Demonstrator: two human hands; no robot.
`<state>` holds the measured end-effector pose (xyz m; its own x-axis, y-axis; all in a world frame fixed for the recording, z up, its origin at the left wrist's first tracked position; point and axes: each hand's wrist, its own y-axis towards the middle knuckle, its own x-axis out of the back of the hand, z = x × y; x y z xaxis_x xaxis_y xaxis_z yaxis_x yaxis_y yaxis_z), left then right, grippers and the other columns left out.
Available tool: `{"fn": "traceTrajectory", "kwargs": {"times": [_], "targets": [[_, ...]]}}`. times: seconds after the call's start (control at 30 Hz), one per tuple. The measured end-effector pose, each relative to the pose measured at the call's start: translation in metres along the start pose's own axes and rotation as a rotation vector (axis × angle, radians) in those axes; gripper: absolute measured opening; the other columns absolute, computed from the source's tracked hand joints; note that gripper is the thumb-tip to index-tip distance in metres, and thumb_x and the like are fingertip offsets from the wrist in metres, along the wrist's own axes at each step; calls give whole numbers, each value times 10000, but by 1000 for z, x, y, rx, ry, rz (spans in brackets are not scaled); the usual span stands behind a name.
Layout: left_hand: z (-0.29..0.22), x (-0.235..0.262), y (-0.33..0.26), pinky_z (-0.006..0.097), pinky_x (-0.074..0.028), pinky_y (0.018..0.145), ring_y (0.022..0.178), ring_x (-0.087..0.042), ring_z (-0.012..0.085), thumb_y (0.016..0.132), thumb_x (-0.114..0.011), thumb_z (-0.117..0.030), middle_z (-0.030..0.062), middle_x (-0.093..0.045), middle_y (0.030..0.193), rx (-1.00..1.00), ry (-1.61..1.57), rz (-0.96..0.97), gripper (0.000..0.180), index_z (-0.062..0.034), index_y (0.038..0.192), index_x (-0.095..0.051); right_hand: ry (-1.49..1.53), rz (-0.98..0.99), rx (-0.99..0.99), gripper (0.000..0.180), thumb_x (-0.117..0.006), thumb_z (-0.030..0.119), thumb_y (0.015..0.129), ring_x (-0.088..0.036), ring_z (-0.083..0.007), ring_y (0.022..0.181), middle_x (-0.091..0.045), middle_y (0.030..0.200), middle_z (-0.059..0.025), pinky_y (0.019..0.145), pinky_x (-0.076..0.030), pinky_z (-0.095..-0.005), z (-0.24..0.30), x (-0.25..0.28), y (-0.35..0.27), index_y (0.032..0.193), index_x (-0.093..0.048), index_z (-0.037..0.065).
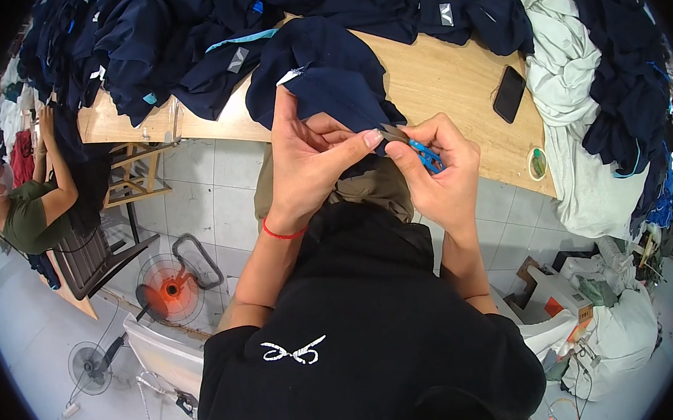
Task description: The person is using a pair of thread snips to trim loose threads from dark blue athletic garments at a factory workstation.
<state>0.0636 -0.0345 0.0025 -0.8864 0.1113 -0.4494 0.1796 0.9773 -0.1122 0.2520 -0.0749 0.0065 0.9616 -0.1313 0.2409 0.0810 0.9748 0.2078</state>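
A navy blue garment hangs over the table's near edge in front of me, with a small white tag on it. My left hand grips its edge, thumb and fingers pinched together and the index finger stretched up along the cloth. My right hand is closed around blue-handled thread snips. Their dark blades point left and meet the cloth right beside my left thumb tip. Whether the blades are parted or closed, I cannot tell.
Heaps of navy garments line the wooden table's far side. To the right lie a black phone, a small round container and pale cloth. A co-worker sits at far left, near an orange-centred fan.
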Motion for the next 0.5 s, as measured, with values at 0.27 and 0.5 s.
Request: {"fn": "traceTrajectory", "kwargs": {"times": [0.27, 0.5], "targets": [[-1, 1, 1, 262, -636, 730, 811, -766, 155, 847, -851, 127, 119, -735, 862, -13, -16, -2, 811, -22, 1445, -324, 78, -35, -89, 221, -873, 97, 927, -549, -32, 651, -698, 730, -30, 587, -415, -213, -2, 3, -4, 951, -683, -13], [0, -3, -1, 252, -628, 722, 806, -761, 147, 843, -859, 120, 106, -727, 849, -9, 22, -11, 825, -28, 1455, -326, 40, -21, -42, 239, -885, 120, 919, -544, -38, 646, -697, 732, -30, 583, -419, -220, -2, 1, -2, 950, -686, -8]]}}
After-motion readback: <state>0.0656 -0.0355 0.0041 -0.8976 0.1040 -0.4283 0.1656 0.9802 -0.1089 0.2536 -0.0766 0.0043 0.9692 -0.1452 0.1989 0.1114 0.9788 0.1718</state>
